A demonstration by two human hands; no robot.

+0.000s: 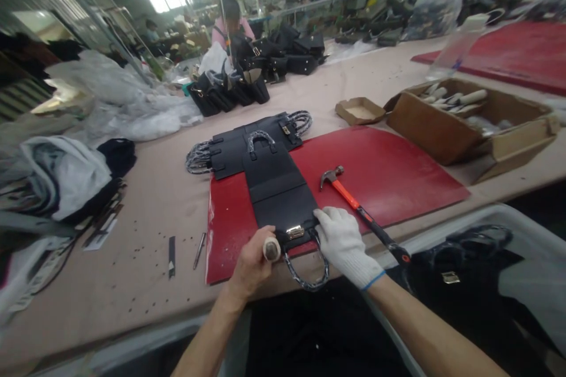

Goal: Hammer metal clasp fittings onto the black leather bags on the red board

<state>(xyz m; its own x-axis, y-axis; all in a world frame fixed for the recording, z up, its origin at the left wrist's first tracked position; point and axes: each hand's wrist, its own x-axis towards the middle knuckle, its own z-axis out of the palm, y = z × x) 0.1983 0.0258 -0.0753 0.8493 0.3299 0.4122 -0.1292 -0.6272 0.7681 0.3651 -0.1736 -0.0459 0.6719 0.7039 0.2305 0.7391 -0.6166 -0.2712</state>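
A black leather-like bag panel (283, 182) lies on a red board (367, 159), a gold clasp (295, 231) at its near end. A plastic-wrapped handle (309, 283) loops off that end over the table edge. My bare left hand (254, 262) is closed around a tool with a pale, round-ended handle (271, 249), left of the clasp; its working end is hidden. On the clasp's right, my right hand (342, 238), in a white knit glove, pinches the panel's edge near the handle's base. An orange-and-black claw hammer (349, 197) lies to the right.
More black panels (230, 156) with wrapped handles lie behind. A cardboard box (435, 123) of pale-handled tools stands right, beside a small cardboard tray (360, 111). Black bags (225, 91) and a person (232, 26) are farther back. A bin (530, 247) with black pieces stands front right.
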